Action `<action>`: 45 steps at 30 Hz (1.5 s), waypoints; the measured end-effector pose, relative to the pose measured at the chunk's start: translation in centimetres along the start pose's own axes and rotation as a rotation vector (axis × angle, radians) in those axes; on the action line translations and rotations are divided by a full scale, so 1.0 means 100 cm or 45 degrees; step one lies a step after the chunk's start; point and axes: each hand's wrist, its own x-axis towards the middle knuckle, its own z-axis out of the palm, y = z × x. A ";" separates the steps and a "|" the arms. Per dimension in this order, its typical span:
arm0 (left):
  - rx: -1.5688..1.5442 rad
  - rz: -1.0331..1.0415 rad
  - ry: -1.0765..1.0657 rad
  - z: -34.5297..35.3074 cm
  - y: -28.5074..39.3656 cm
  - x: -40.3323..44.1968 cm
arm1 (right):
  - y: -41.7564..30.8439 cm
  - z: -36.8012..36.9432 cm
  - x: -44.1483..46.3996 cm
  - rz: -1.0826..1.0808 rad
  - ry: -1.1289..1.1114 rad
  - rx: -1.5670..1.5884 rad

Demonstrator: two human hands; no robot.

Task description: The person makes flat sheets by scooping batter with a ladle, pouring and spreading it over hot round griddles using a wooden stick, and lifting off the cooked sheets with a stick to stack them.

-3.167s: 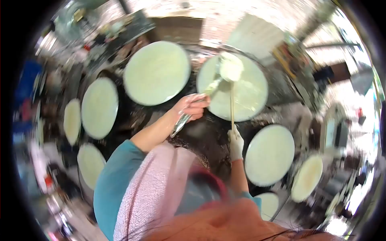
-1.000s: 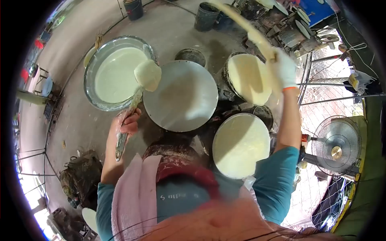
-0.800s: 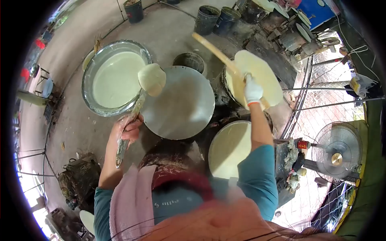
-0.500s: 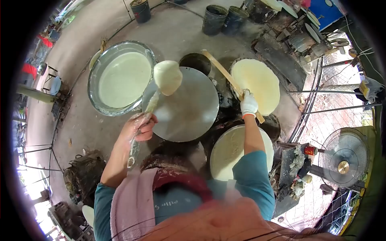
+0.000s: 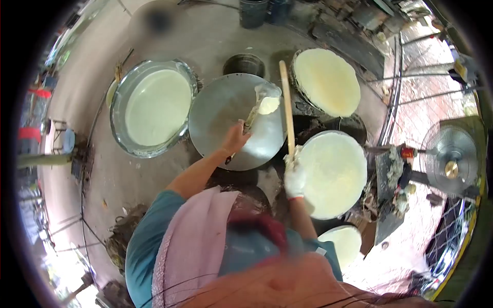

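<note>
My left hand (image 5: pixel 238 137) is closed round the handle of a ladle (image 5: pixel 268 98) holding pale batter, over the right part of a bare round griddle (image 5: pixel 221 110). My right hand (image 5: pixel 294 177), in a white glove, grips the lower end of a long wooden stick (image 5: pixel 287 102), which points away from me along the griddle's right edge. A metal basin (image 5: pixel 119 128) of pale batter stands left of the griddle. To the right, one griddle carries a round pale sheet (image 5: pixel 334 174); behind it lies another sheet (image 5: pixel 327 82).
Another pale round (image 5: pixel 343 245) is near my right side. A fan (image 5: pixel 451 159) stands at the far right, beside a red can (image 5: pixel 407 153). Dark buckets (image 5: pixel 253 13) are at the back, and a dark round pot (image 5: pixel 244 64) sits behind the bare griddle.
The ladle in my left hand has moved right, from near the basin to the griddle's right side. My right hand has come nearer my body, and the stick has swung more upright in view.
</note>
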 end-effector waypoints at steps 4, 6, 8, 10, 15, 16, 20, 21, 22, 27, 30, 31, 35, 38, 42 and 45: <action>0.541 0.005 -0.024 -0.030 -0.054 0.003 | -0.054 0.027 -0.041 0.668 -0.452 -0.690; 0.625 -0.006 -0.004 -0.077 -0.052 0.014 | -0.033 0.064 -0.059 0.603 -0.113 -0.466; 0.532 0.178 0.216 -0.126 -0.059 0.021 | -0.024 0.092 -0.065 0.677 0.032 0.103; 0.565 0.482 0.495 -0.160 -0.086 0.024 | -0.094 0.095 -0.044 0.988 -0.073 0.510; 0.301 0.347 0.164 -0.219 -0.138 -0.009 | -0.080 0.093 -0.056 0.721 -0.044 0.059; 0.086 0.209 0.108 -0.224 -0.135 -0.017 | -0.091 0.075 -0.054 0.721 -0.047 -0.050; -0.209 -0.174 -0.075 -0.238 -0.103 -0.047 | -0.029 0.132 -0.054 0.591 0.048 0.692; -0.142 -0.224 -0.080 -0.240 -0.098 -0.051 | -0.044 0.133 -0.043 0.838 -0.238 1.053; -0.107 -0.296 -0.079 -0.239 -0.103 -0.057 | -0.062 0.137 -0.038 0.919 -0.295 1.116; 0.068 -0.212 0.048 -0.245 -0.132 -0.090 | -0.047 0.074 -0.022 0.450 -0.086 0.759; 0.333 0.101 0.168 -0.237 -0.117 -0.096 | -0.014 0.069 -0.001 0.672 -0.218 0.726; 0.245 -0.026 0.159 -0.232 -0.111 -0.097 | -0.009 0.080 -0.002 0.689 -0.452 0.673; -0.421 -0.834 0.034 -0.230 -0.061 -0.099 | -0.056 0.086 0.005 0.827 -0.723 0.859; -0.441 -0.839 0.065 -0.231 -0.047 -0.102 | -0.006 0.054 0.028 0.326 -0.461 0.663; -0.267 -0.706 0.195 -0.216 -0.065 -0.114 | 0.005 0.034 0.067 0.626 -0.722 0.725; -0.539 -1.008 0.200 -0.219 -0.048 -0.118 | -0.026 0.056 0.048 0.357 -0.947 0.621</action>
